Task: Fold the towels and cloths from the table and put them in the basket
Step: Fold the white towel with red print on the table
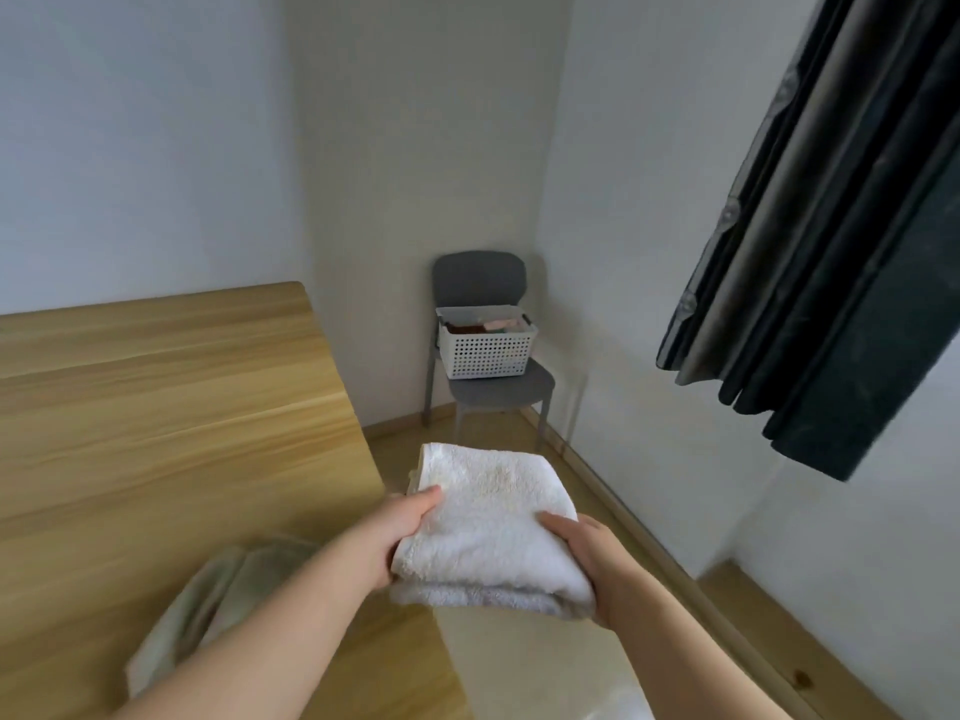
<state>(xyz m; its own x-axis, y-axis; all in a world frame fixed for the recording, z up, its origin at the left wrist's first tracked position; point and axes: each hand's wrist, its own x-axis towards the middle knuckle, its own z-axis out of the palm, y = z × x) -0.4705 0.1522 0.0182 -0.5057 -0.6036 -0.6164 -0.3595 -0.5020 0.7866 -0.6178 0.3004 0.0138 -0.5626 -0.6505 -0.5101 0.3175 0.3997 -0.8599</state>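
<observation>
Wooden table (156, 407) lies left of the left hand (400, 532). Grey chair (480, 275) stands well ahead of both hands. Folded white towel (493, 522) is off the table: left hand grips its left edge, right hand (597, 558) grips its right. Pale cloth (208, 605) on the table beside the left forearm, blurred. Basket (485, 350) on the chair seat holds some items. Judged: towel folded, carry pending; at least one cloth left.
</observation>
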